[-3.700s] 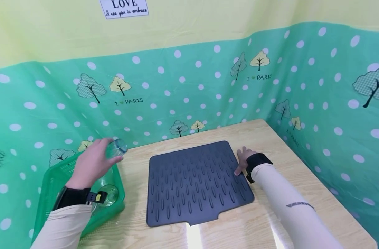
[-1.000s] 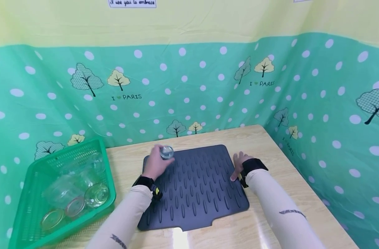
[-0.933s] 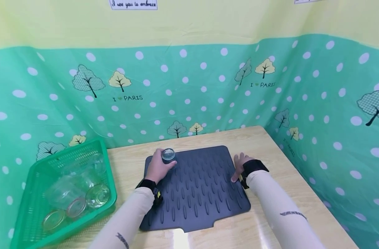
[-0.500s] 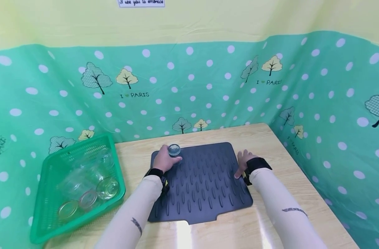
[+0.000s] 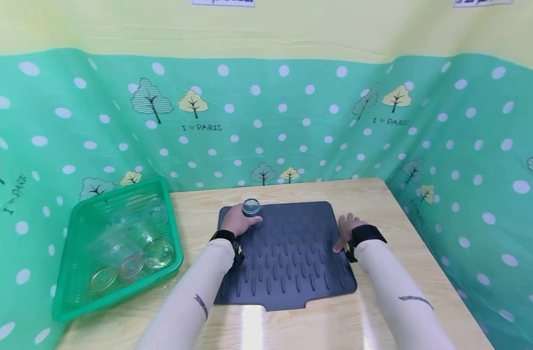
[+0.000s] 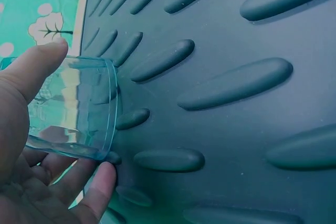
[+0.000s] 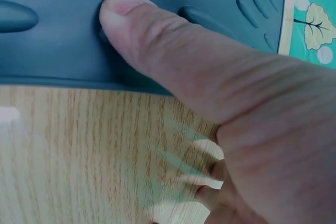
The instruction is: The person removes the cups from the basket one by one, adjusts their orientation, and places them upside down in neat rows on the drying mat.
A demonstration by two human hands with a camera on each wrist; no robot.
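1 clear glass (image 5: 251, 210) was gripped by the left hand (image 5: 237, 221) fingers on the ridged mat (image 5: 292, 257); releasing it astride a ridge could tip it. The right hand (image 5: 346, 229) thumb pressed the mat edge flat, fingers extended.

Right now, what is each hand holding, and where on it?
The left hand grips a clear glass jar around its side, mouth down on the dark mat. The right hand holds nothing; its thumb presses the mat's edge.

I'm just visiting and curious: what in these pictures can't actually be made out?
- Sign lettering: cut off by the head view's top edge.
- Number of clear glasses in the green basket: they overlap.
- Glass rim: behind the left hand.
- Right hand fingers: hidden by the wrist in the head view.
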